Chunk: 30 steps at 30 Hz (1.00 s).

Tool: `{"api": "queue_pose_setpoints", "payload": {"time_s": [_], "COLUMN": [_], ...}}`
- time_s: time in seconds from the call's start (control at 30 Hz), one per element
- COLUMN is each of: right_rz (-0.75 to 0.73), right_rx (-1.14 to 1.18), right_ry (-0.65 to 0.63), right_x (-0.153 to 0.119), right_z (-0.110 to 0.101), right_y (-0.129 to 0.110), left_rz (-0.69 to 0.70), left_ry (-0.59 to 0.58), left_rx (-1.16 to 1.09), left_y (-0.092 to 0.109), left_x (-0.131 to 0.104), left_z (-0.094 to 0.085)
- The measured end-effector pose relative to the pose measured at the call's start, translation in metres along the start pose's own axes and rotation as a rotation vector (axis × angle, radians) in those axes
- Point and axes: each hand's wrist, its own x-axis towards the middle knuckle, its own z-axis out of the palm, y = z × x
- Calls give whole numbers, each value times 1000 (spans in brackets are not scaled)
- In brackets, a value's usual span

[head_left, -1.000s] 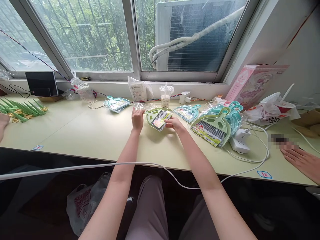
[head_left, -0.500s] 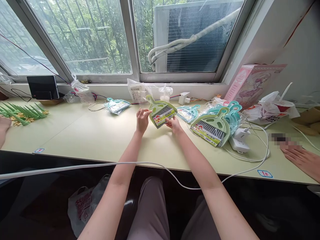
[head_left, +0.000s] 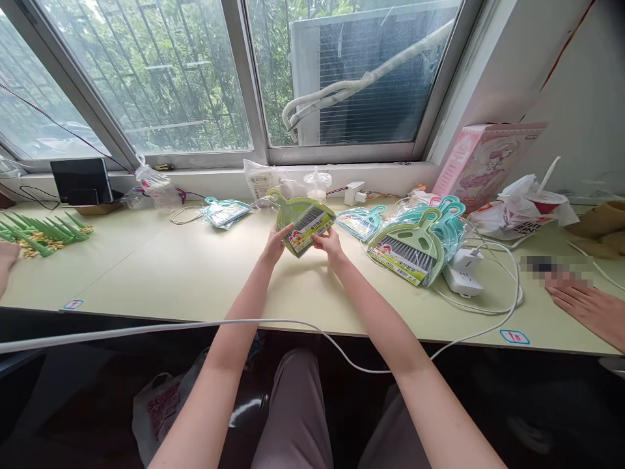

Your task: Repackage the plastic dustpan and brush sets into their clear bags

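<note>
A green dustpan and brush set (head_left: 303, 221) with dark bristles and a printed label is held tilted above the table, its handle pointing up and left. My left hand (head_left: 276, 245) grips its left edge. My right hand (head_left: 329, 244) pinches its lower right side between thumb and fingers. To the right lies a pile of similar wrapped sets, a green dustpan set (head_left: 407, 251) in front and teal dustpans (head_left: 452, 225) behind. A teal set (head_left: 362, 221) lies just beyond my right hand. Another teal set (head_left: 225, 212) lies farther left.
A white cable (head_left: 336, 345) hangs across the table's front edge. A white power strip (head_left: 463, 273) stands beside the pile. Other people's hands rest at the far right (head_left: 583, 306) and far left (head_left: 6, 260). Green plant-like pieces (head_left: 41, 234) lie at left; a pink box (head_left: 488, 163) stands behind.
My left hand has moved from near the dustpan's handle down onto its left edge. The dustpan set has shifted slightly left and lower in view; the camera view has moved a little.
</note>
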Motion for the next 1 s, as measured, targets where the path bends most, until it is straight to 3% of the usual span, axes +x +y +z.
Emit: {"api": "queue_pose_setpoints", "payload": {"time_s": [0.1,0.23,0.43,0.63,0.83,1.0], "right_rz": [-27,-67,-159,-106,-79,-93], "right_rx": [23,55,55,105,61,56], "right_ry": [100,201,225,351,309,307], "right_x": [-1,-4,-13,-9,-7,-10], "right_z": [1,7,23,15,13,15], "right_y": [-3,-1,5,-2,-3,-5], "left_rz": [-48,-11,-21,-103,-15,13], "left_ry": [-25,-29,19,-214,-10,33], "left_rx": [-26,-39,-23,69,198,183], "left_y": [-10,-11,-8,-8,-9,-5], "left_x": [-2,-3,-7,-15,-14,-16], "left_z": [10,15,18,29,37,40]}}
